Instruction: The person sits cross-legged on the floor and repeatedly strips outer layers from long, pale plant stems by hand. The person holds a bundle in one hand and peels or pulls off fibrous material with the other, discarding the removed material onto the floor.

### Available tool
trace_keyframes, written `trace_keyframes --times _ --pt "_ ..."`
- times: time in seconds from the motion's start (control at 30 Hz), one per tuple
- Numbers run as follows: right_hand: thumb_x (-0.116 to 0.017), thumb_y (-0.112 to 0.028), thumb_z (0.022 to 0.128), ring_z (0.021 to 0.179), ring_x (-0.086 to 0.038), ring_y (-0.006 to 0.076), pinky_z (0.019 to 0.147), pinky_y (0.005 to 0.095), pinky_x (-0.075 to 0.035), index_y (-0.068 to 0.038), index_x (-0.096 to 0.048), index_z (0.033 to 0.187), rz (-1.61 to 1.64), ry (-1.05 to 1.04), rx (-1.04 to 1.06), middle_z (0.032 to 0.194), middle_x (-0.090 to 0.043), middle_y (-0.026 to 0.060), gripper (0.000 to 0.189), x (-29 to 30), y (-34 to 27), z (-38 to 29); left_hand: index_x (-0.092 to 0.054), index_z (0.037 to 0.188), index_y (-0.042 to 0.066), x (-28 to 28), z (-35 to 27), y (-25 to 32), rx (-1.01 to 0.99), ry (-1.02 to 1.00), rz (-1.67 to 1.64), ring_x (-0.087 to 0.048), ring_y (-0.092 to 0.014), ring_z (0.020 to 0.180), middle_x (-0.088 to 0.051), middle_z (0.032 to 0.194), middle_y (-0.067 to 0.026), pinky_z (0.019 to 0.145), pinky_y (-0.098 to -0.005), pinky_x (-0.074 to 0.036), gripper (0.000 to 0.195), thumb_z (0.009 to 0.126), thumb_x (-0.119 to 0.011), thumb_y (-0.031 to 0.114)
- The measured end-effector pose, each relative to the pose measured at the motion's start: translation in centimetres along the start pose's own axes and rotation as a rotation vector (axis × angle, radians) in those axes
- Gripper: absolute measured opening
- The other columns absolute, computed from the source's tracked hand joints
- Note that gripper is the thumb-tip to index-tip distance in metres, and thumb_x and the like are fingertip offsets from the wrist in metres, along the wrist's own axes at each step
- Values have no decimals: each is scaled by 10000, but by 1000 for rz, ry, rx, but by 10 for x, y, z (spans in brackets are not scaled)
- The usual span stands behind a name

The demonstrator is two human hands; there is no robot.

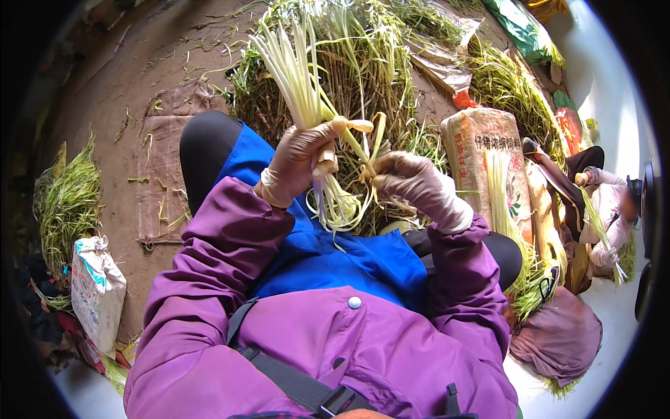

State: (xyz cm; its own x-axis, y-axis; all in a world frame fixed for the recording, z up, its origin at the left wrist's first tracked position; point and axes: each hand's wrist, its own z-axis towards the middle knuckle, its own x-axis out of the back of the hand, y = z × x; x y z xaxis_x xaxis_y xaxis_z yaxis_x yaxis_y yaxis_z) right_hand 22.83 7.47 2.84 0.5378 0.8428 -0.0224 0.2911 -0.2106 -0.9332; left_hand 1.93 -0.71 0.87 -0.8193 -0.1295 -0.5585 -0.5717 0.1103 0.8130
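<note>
My left hand [301, 160], in a pale thin glove, is closed around a bunch of pale green-white plant stalks [293, 78]. Some of the stalks curl in loops [337, 204] below the fist. My right hand [413, 183], gloved too, pinches the knotted base of a plant stem [366, 157] just right of the bunch, and that stem slants up to my left thumb. Beyond both hands lies a large heap of green plants [335, 68] with brown lower stems.
A bulky printed sack [471, 136] with pale stalks stands at right. Another person [610, 209] holding stalks sits beyond it. At left are a flat woven sack [167, 173], a green plant pile [73, 199] and a white sack [97, 293]. A purple cloth [560, 335] covers plants lower right.
</note>
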Motion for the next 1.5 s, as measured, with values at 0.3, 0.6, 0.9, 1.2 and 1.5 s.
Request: trace_keyframes --times 0.3,0.6,0.9,1.2,1.5 --pt "-664 -202 866 834 -579 98 749 234 -461 13 -586 1112 121 120 288 945 -648 46 336 -16 -20 49 -589 838 49 -20 3 -11 -16 250 358 -433 -88 354 -502 511 -8 333 -229 -314 227 879 -638 267" --pt "-500 -150 950 700 -634 228 725 377 -572 12 -573 975 951 174 420 784 -619 76 180 14 9 68 -632 1077 28 16 14 -1 -236 254 -124 -377 -7 398 -667 961 -114 414 -176 -371 262 950 -519 226" --pt "-461 -123 947 472 -393 80 466 240 -405 4 -536 970 997 578 217 637 -465 -22 149 149 68 76 -377 1293 -152 60 18 36 -340 271 -392 -316 -15 374 -422 481 92 470 -205 -281 510 959 -504 212" --pt "-469 -169 920 506 -446 123 466 267 -423 -37 -578 912 376 1269 143 675 -508 17 171 312 182 2 -619 975 33 105 6 69 -529 142 -491 -362 -27 396 -472 537 61 528 -225 -286 197 963 -482 173" --pt "-557 -281 863 870 -622 234 815 373 -474 -55 -632 1076 -799 691 -599 980 -663 123 319 238 155 -16 -538 931 112 98 5 69 -571 230 -328 -388 -17 480 -537 759 71 555 -225 -356 209 983 -449 294"
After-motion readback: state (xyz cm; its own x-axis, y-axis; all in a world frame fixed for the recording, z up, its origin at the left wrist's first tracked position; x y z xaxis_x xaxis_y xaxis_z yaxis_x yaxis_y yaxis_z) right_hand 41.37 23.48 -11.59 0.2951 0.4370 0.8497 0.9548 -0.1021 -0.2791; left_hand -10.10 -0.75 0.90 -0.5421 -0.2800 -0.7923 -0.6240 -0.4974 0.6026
